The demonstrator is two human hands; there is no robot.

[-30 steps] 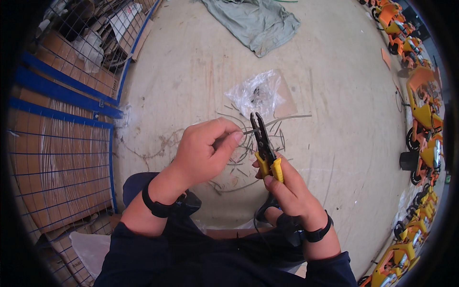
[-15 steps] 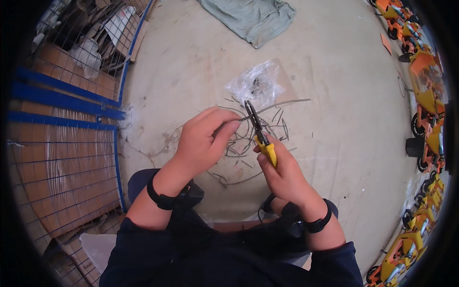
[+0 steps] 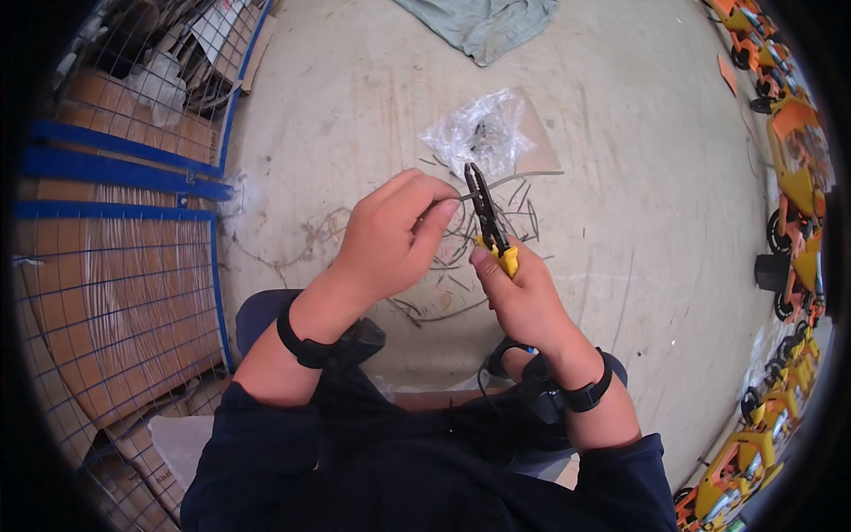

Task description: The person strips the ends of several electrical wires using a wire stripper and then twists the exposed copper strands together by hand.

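Observation:
A thin grey cable is pinched between the thumb and fingers of my left hand. It passes between the jaws of black wire pliers with yellow handles, and its free end sticks out to the right. My right hand is closed round the yellow handles, with the jaws pointing up and away from me. Whether the jaws press on the cable is too small to tell. Beneath both hands lie several cut cable pieces on the floor, partly hidden by the pliers and fingers.
A clear plastic bag with small dark parts lies beyond the cable pieces. Green cloth is spread at the far end. A blue-framed wire mesh cage with cardboard stands left. Orange and yellow small vehicles line the right side.
Both hands have shifted slightly to the right with the cable and pliers. The pliers stand more upright and the cable's free end reaches less far beyond the jaws.

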